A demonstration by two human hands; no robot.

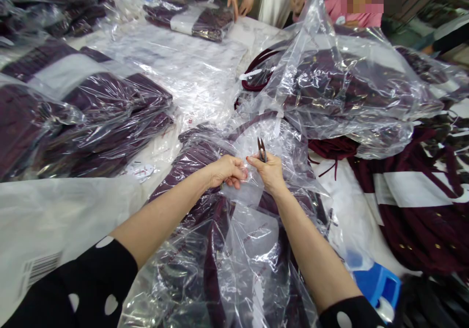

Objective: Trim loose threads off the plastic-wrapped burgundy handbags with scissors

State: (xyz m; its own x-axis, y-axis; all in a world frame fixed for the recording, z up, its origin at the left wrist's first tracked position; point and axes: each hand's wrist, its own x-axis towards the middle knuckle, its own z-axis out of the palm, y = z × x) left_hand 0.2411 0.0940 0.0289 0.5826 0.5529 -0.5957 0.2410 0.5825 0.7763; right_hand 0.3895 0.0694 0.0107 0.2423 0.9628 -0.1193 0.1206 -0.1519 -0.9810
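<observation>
My left hand is closed, its fingertips pinching the transparent plastic bag in front of me. Close beside it, my right hand grips a pair of dark thread snips, blades pointing away from me. The thumb and a finger of that hand also meet at the plastic, almost touching the left fingertips. Inside the bag lies a dark maroon garment with white paper and a white hanger or tag strip. What exactly sits between the fingertips is too small to make out.
Bagged maroon garments are stacked on the left, and another bagged pile stands on the right. Unbagged maroon garments with white bands lie at right. Across the table, other people's hands touch a bagged bundle. A blue object is at lower right.
</observation>
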